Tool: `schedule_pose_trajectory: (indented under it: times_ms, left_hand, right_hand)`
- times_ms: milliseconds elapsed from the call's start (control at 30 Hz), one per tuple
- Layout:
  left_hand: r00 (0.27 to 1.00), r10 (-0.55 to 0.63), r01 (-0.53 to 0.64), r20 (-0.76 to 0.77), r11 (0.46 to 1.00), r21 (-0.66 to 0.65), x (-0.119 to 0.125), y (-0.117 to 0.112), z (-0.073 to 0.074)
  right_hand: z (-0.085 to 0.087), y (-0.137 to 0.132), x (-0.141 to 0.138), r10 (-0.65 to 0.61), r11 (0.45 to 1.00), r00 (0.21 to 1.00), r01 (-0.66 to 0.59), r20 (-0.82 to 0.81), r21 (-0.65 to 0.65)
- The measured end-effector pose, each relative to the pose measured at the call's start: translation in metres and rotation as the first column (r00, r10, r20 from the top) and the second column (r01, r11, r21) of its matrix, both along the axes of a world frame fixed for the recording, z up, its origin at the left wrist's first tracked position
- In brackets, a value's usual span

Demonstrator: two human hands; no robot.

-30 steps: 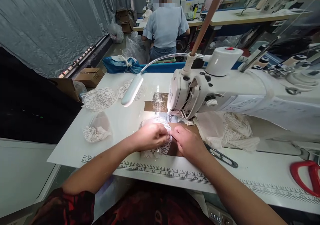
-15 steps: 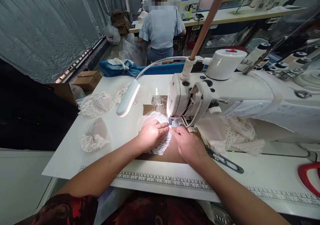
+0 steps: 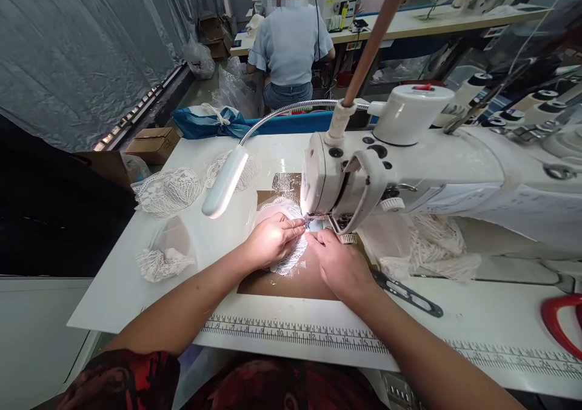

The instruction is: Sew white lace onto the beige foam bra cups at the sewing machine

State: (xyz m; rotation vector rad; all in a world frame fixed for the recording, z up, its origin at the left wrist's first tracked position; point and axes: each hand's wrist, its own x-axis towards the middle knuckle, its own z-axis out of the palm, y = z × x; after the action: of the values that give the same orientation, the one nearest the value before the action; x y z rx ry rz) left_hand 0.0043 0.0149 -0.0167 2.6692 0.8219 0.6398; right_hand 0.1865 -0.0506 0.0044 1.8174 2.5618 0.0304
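Note:
A white lace cup piece (image 3: 292,261) lies at the needle area of a white sewing machine (image 3: 318,176). With its fingers together, my left hand (image 3: 271,240) presses the lace down just left of the presser foot. My right hand (image 3: 339,259) is at the right edge of the same piece, its thumb and forefinger closed on the fabric close to the needle. The fingertips of both hands almost meet there. The needle is hard to make out behind the machine head. Under the lace is a brown board (image 3: 313,282) taped to the table.
Other lace cup pieces (image 3: 166,191) lie on the left of the table, and more lace (image 3: 436,246) is under the machine arm. A lamp (image 3: 225,182) hangs over the table. Thread snips (image 3: 409,295) and a red-handled tool (image 3: 561,325) lie right. Ahead, a person (image 3: 291,46) sits.
The lace piece has slid slightly away from me under the presser foot, with both hands staying on it. The whole view has shifted a little.

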Motion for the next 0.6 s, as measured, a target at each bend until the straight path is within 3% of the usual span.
schedule_pose_trajectory:
  times_ms: [400, 600]
  left_hand:
    - [0.976, 0.153, -0.151, -0.157, 0.988, 0.019, 0.001, -0.005, 0.007]
    - [0.908, 0.278, -0.266, -0.313, 0.960, 0.082, -0.001, -0.014, 0.013]
  right_hand:
    - [-0.016, -0.002, 0.007, 0.044, 0.990, 0.991, -0.027, -0.125, 0.137]
    - [-0.020, -0.002, 0.009, 0.097, 0.976, 0.982, -0.062, -0.160, 0.209]
